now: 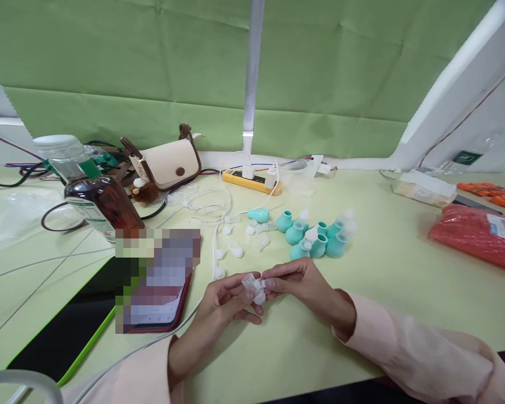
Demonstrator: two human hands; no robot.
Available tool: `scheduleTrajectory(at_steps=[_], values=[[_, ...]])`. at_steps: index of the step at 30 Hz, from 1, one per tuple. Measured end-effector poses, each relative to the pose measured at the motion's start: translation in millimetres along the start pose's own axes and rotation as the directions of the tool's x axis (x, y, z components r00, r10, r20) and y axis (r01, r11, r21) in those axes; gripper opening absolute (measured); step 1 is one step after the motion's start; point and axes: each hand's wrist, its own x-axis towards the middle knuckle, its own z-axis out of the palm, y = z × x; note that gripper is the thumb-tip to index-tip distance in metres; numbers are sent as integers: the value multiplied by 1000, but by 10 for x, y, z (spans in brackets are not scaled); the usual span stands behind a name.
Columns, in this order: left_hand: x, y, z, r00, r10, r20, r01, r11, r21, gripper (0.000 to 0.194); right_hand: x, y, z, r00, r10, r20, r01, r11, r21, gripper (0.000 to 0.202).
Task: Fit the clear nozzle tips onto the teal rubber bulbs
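Between my two hands, just above the table, is a small translucent white plastic piece (255, 287) with short tube-like parts. My left hand (231, 300) has its thumb and fingers closed around the left side of it. From the right, my right hand (297, 280) pinches its near end between thumb and fingertips. Just beyond my hands lie several similar loose translucent pieces (235, 252). Farther right stands a cluster of teal rubber bulbs (318, 246), some with white or clear pieces in their openings. One teal bulb (258, 215) lies on its side behind the loose pieces.
Two phones, one with a green edge (73, 320) and one lit (160, 303), lie at left near a dark-filled bottle (105, 205). A handbag (168, 165), yellow power strip (252, 182) and white cables stand behind. A red package (477, 235) is at right.
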Motion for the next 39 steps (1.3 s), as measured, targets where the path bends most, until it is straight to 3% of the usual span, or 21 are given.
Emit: scheduleTrajectory(at_steps=[14, 24, 28, 34, 39], values=[[14, 14, 21, 1000, -17, 2, 16, 998, 55, 39, 14, 22, -21, 998, 33, -53, -32, 999, 20, 14], [14, 21, 28, 999, -7, -33, 11, 994, 109, 52, 26, 41, 5, 986, 137, -91, -122, 980, 157, 21], [25, 19, 23, 999, 3, -35, 1, 993, 115, 58, 0, 57, 42, 986, 39, -161, -24, 995, 97, 22], [9, 33, 39, 1000, 2, -30, 0, 998, 68, 61, -24, 101, 60, 944, -304, -132, 286, 948, -138, 9], [-5, 59, 51, 998, 52, -33, -48, 992, 118, 52, 11, 89, 36, 979, -190, -69, 184, 979, -92, 11]])
